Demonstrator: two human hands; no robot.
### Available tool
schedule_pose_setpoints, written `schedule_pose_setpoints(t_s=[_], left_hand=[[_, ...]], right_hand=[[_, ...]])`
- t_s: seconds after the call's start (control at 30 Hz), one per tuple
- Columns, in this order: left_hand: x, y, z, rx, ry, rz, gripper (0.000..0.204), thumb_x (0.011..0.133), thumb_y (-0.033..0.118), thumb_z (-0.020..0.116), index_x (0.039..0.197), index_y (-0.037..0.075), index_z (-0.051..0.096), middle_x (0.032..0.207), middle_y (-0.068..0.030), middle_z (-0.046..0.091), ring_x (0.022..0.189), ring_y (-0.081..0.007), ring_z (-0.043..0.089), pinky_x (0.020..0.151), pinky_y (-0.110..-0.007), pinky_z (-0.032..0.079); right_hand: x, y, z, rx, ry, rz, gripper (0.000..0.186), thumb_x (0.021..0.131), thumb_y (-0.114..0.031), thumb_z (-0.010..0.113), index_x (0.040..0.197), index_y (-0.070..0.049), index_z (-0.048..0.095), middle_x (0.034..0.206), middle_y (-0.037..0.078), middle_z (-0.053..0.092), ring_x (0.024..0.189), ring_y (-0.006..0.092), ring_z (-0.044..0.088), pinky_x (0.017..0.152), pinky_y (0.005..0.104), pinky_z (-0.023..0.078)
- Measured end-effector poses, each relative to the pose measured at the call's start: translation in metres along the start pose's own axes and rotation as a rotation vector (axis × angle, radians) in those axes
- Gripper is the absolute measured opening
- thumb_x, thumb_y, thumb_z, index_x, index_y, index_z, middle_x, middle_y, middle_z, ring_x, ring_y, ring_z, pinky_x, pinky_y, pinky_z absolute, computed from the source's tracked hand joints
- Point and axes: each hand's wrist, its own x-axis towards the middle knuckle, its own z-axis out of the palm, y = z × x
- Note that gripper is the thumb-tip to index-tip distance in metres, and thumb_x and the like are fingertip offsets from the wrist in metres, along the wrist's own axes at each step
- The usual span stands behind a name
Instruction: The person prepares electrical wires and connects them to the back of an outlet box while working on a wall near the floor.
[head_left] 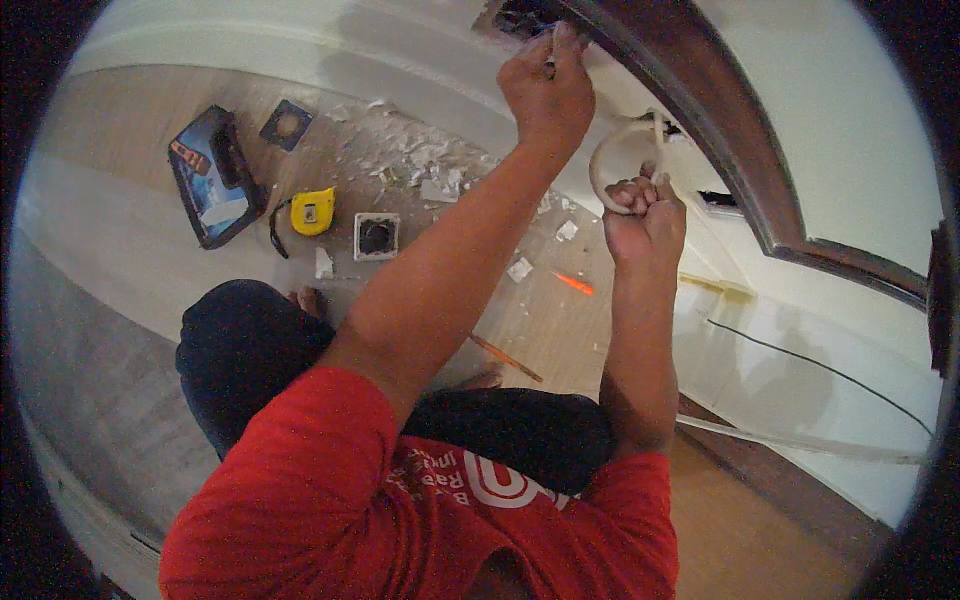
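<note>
My left hand [550, 88] is raised to a dark opening [522, 20] in the wall, its fingers closed in a pinch at the edge. What they hold, if anything, I cannot make out. Lower and to the right, my right hand [645, 212] has its fingers wrapped round a cream-coloured cable or thin tube [602, 165]. This bends in a loop above the hand, its upper end beside another hole [672, 126] in the wall. A dark slot [718, 200] opens in the wall right of that hand.
Plaster rubble [425, 155] litters the floor along the wall. At left lie an open tool case [213, 180], a dark square plate [287, 125], a yellow tape measure [312, 212] and a square white-rimmed box [377, 237]. Dark wooden trim [725, 95] curves close above both hands.
</note>
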Motion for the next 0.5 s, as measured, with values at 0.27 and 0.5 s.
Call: schedule_pose_setpoints(t_s=[0.27, 0.5], left_hand=[[-0.008, 0.000, -0.015, -0.239, 0.002, -0.226, 0.035, 0.096, 0.034, 0.058, 0.102, 0.002, 0.071, 0.075, -0.0099, 0.070, 0.059, -0.0161, 0.064, 0.056, -0.030, 0.053], [0.015, -0.020, -0.043, 0.128, 0.085, 0.009, 0.039, 0.094, 0.033, 0.061, 0.090, -0.005, 0.067, 0.074, -0.0077, 0.065, 0.059, -0.0168, 0.065, 0.048, -0.027, 0.048]], right_hand=[[0.003, -0.014, 0.009, -0.238, -0.022, -0.116, 0.026, 0.102, -0.027, 0.047, 0.096, -0.004, 0.059, 0.064, -0.002, 0.040, 0.054, 0.0102, 0.035, 0.048, 0.0280, 0.029], [0.036, -0.030, 0.020, -0.336, -0.300, -0.038, 0.017, 0.096, -0.018, 0.052, 0.099, -0.003, 0.058, 0.068, 0.002, 0.042, 0.052, 0.0119, 0.038, 0.043, 0.0283, 0.028]])
